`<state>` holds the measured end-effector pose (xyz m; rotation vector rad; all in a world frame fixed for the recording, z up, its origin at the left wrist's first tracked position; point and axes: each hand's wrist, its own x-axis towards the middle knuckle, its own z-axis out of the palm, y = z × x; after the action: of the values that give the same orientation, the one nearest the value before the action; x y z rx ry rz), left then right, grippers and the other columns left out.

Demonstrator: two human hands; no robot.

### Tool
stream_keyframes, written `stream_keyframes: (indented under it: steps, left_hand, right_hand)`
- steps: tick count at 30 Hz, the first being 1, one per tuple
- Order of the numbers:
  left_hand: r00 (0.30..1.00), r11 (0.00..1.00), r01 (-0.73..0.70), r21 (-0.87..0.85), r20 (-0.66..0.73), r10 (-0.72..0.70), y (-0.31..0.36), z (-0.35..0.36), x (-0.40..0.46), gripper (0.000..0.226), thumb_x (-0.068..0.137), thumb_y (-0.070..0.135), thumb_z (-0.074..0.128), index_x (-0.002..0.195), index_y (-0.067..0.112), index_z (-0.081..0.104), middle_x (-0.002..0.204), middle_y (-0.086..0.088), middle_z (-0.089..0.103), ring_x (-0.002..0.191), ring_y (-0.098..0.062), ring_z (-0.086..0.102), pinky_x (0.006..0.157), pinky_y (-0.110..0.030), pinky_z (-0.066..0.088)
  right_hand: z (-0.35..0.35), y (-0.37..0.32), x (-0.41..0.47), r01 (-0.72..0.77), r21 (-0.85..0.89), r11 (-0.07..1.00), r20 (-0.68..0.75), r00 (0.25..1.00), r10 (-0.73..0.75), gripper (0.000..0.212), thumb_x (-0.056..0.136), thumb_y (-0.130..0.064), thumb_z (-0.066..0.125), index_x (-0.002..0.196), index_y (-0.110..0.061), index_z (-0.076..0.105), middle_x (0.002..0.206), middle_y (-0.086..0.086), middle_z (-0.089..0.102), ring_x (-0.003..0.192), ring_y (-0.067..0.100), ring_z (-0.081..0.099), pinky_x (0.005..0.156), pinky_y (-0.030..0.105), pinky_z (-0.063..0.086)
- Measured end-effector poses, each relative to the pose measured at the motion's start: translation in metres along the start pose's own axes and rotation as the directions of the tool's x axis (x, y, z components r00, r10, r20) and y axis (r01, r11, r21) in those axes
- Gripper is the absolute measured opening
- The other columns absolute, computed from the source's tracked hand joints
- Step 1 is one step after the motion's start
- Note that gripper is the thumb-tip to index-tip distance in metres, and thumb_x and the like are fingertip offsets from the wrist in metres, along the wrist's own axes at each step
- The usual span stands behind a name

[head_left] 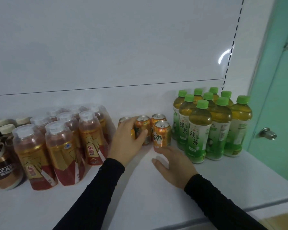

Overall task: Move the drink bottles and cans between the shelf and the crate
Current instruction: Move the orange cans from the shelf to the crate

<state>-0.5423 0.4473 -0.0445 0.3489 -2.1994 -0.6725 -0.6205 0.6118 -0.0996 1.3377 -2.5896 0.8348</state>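
Note:
Several orange soda cans stand in a cluster at the middle of the white shelf (pixel 156 188). My left hand (pixel 125 141) grips one orange can (pixel 142 128), thumb across its front. Behind that hand another can (pixel 123 120) is partly hidden. My right hand (pixel 172 165) lies with relaxed fingers just in front of the nearest can (pixel 162 134), fingertips at its base, holding nothing. A fourth can (pixel 158 117) stands at the back. No crate is in view.
Green tea bottles (pixel 199 131) with green caps crowd the shelf's right end. Shrink-wrapped gold and red energy drink bottles (pixel 61 151) stand on the left, coffee bottles (pixel 3 163) beyond them. A green door with a knob (pixel 268 133) is at far right.

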Motion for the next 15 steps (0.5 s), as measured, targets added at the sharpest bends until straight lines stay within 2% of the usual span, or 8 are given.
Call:
stream_keyframes:
  steps: [3,5,8,11,13,15]
  left_hand:
    - [0.99,0.999,-0.036,0.023,0.139,0.032,0.006,0.025,0.011,0.044,0.089,0.038,0.071,0.127,0.02,0.059,0.117,0.005,0.061,0.108,-0.013,0.053,0.087,-0.023,0.036]
    - [0.98,0.999,-0.002,0.042,0.201,-0.007,0.005,0.045,0.017,0.046,0.085,0.043,0.071,0.124,0.024,0.056,0.116,0.006,0.061,0.105,-0.012,0.054,0.086,-0.029,0.042]
    - [0.955,0.99,0.138,-0.041,0.271,-0.122,0.007,0.07,0.019,0.066,0.077,0.042,0.079,0.134,0.026,0.049,0.124,0.007,0.06,0.114,-0.014,0.058,0.097,-0.033,0.048]
    - [0.931,0.952,0.26,-0.163,0.302,-0.203,0.008,0.087,0.015,0.067,0.077,0.028,0.084,0.132,0.028,0.045,0.114,0.014,0.055,0.104,-0.008,0.056,0.09,-0.026,0.042]
    - [0.923,0.93,0.305,-0.203,0.305,-0.236,0.007,0.091,0.012,0.071,0.081,0.026,0.082,0.138,0.026,0.04,0.114,0.015,0.052,0.103,-0.007,0.052,0.089,-0.025,0.04]
    - [0.92,0.918,0.32,-0.234,0.31,-0.241,0.004,0.09,0.009,0.071,0.079,0.026,0.083,0.136,0.029,0.04,0.108,0.021,0.054,0.101,-0.006,0.055,0.087,-0.024,0.041]
  right_hand:
    - [-0.005,0.015,-0.008,0.037,0.003,0.999,-0.227,0.973,-0.036,0.043,0.092,-0.049,0.05,0.113,-0.017,0.069,0.111,-0.001,0.068,0.094,0.017,0.066,0.079,0.02,0.048]
    - [-0.008,0.022,-0.014,0.034,-0.038,0.999,-0.298,0.953,-0.044,0.036,0.089,-0.042,0.055,0.104,-0.014,0.07,0.101,0.0,0.069,0.084,0.018,0.068,0.071,0.02,0.05]
    - [-0.013,0.031,-0.021,-0.036,-0.068,0.997,-0.272,0.962,0.016,0.041,0.089,-0.042,0.054,0.11,-0.011,0.07,0.107,0.003,0.07,0.09,0.022,0.069,0.074,0.03,0.055]
    - [-0.015,0.037,-0.025,-0.08,-0.08,0.994,-0.242,0.968,0.058,0.045,0.088,-0.042,0.054,0.118,-0.011,0.068,0.115,0.004,0.068,0.1,0.024,0.067,0.081,0.034,0.055]
    - [-0.016,0.037,-0.027,-0.099,-0.075,0.992,-0.214,0.974,0.081,0.049,0.09,-0.043,0.051,0.124,-0.012,0.065,0.122,0.004,0.066,0.107,0.024,0.065,0.087,0.033,0.052]
    - [-0.017,0.038,-0.026,-0.103,-0.066,0.992,-0.202,0.975,0.088,0.047,0.095,-0.043,0.052,0.13,-0.013,0.061,0.129,0.003,0.063,0.115,0.022,0.061,0.093,0.032,0.048]
